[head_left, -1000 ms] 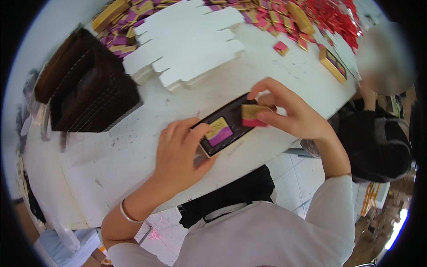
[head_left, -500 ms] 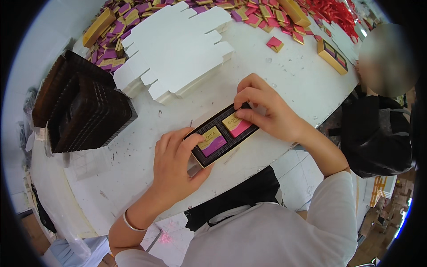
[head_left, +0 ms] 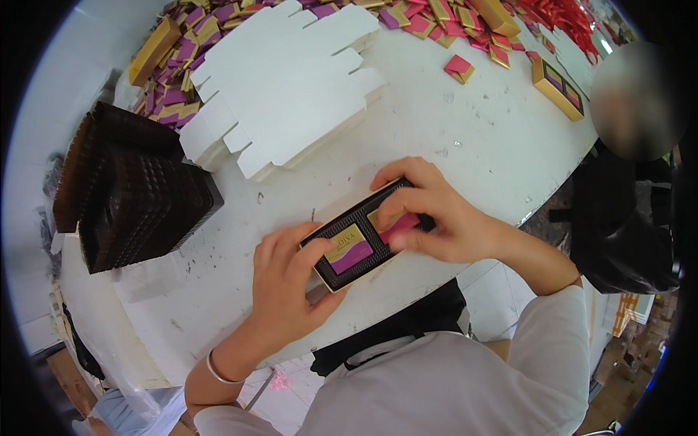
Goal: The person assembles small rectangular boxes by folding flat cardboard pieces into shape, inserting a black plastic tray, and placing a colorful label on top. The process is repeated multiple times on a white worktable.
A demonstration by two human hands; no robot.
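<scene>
A narrow gold-edged box with a dark ridged tray [head_left: 373,240] lies slantwise on the table in front of me. My left hand [head_left: 282,280] grips its left end, thumb at the near side and fingers over the far rim. Seated in the left compartment is a gold-and-purple wrapped chocolate [head_left: 352,254], its corner under my left index finger. My right hand [head_left: 445,218] is over the right compartment, with thumb and index finger on a gold-and-pink wrapped chocolate [head_left: 400,229]. Those fingers partly cover it. Other right fingers rest at the box's far edge.
Stacked flat white cartons [head_left: 283,87] lie beyond the box. Nested dark plastic trays [head_left: 138,196] stand at left. Purple and pink wrapped chocolates [head_left: 178,94] are heaped along the back. A filled gold box [head_left: 558,90] lies at far right, near another person [head_left: 618,211].
My right thumb and index finger have moved down over the pink chocolate and cover more of it. My left hand keeps its hold on the box. The view has shifted slightly.
</scene>
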